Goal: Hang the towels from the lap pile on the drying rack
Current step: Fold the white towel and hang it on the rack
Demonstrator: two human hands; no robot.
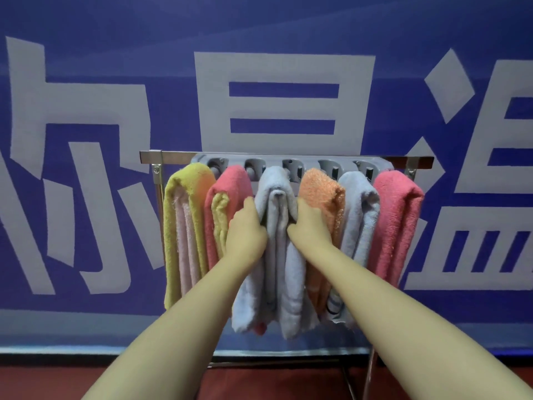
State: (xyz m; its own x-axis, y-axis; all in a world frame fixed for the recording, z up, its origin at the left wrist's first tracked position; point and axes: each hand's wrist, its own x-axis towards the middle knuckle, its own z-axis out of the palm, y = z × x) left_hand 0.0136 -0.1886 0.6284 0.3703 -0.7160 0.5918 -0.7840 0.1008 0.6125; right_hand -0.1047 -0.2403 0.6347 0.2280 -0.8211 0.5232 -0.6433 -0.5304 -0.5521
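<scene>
Left hand [247,230] and right hand [311,226] grip both sides of pale blue towel [291,272] on drying rack [150,157] (probably straightening its drape).

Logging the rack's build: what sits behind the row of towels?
A grey slotted bracket along a metal rail, against a blue banner. The arms under the towels are covered.

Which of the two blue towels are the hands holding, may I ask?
The third towel from the left: left hand and right hand grip it; the fifth towel hangs untouched.
</scene>
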